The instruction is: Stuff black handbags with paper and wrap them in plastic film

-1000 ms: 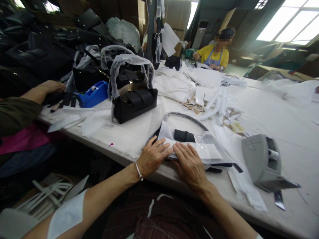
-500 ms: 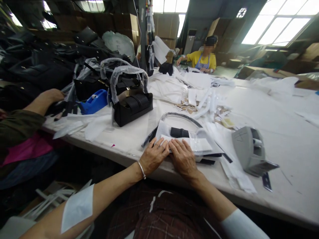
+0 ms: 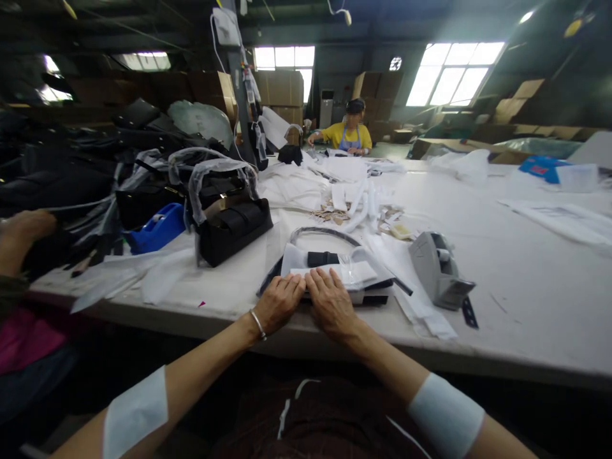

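Observation:
A black handbag [image 3: 322, 259] lies flat at the table's front edge, its arched handle covered in clear plastic. White wrapping sheet [image 3: 361, 274] covers much of it, leaving a dark strap piece in the middle and black edges showing. My left hand [image 3: 278, 305], with a bangle at the wrist, curls its fingers over the sheet's near edge. Right beside it, my right hand [image 3: 331, 303] grips the same edge, fingers on top. Both thumbs are mostly hidden. A grey tape dispenser [image 3: 437, 271] stands to the right of the bag.
An upright black handbag [image 3: 234, 231] and a blue tape dispenser [image 3: 157, 228] stand left. White sheets and scraps [image 3: 344, 207] lie behind. A neighbour's hand [image 3: 29, 229] is at far left, near piled black bags [image 3: 52, 166]. Across the table sits another person [image 3: 351, 135].
The view has tilted up and turned right, so things sit further left. My hands stay on the wrapping sheet with little visible change. The neighbour's hand at left has shifted.

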Action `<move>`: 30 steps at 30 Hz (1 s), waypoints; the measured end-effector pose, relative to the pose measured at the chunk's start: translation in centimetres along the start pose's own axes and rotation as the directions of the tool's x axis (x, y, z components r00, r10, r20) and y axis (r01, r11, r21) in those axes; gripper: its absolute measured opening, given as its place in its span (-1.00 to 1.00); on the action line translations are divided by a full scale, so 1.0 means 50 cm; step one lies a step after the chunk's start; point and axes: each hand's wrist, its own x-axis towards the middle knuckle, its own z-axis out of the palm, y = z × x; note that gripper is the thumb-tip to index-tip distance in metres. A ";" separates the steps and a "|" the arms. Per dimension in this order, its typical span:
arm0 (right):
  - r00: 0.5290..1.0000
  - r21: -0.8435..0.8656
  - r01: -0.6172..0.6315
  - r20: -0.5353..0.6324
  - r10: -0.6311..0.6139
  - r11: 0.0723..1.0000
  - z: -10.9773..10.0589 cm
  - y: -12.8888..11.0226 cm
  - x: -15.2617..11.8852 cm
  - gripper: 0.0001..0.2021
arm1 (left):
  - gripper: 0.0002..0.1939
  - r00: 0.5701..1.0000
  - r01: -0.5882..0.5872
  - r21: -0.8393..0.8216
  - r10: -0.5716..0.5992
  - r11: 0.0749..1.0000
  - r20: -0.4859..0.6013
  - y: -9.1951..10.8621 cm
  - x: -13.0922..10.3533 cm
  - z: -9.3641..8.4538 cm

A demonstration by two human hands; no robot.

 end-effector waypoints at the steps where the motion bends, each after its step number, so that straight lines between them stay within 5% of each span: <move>1: 1.000 0.010 -0.006 -0.026 0.007 1.000 0.000 0.001 0.000 -0.54 | -0.66 1.000 0.009 -0.014 -0.009 1.000 -0.006 -0.002 0.004 -0.004; 7: 0.981 -0.038 0.000 -0.196 -0.007 0.999 0.000 0.025 0.012 -0.61 | -0.62 0.999 0.006 -0.059 -0.004 0.998 0.037 -0.009 0.039 -0.045; 11: 0.981 -0.060 0.059 -0.183 -0.069 0.996 -0.015 0.045 0.027 -0.73 | -0.55 0.999 0.042 -0.052 -0.041 0.998 0.021 0.002 0.039 -0.054; 21: 0.994 0.054 0.094 -0.055 -0.091 0.994 -0.087 0.042 0.068 -0.89 | -0.65 0.925 0.082 -0.004 -0.078 0.997 -0.372 -0.010 0.038 -0.016; 26: 0.979 0.293 0.181 -0.146 -0.143 0.939 -0.152 0.064 0.017 -0.52 | -0.65 0.903 0.128 -0.084 -0.151 0.988 -0.403 -0.018 0.011 -0.014; 30: 0.943 0.326 0.049 -0.325 0.064 0.944 -0.198 0.162 -0.056 -0.67 | -0.65 0.901 0.165 -0.116 -0.198 0.979 -0.385 -0.025 -0.013 -0.004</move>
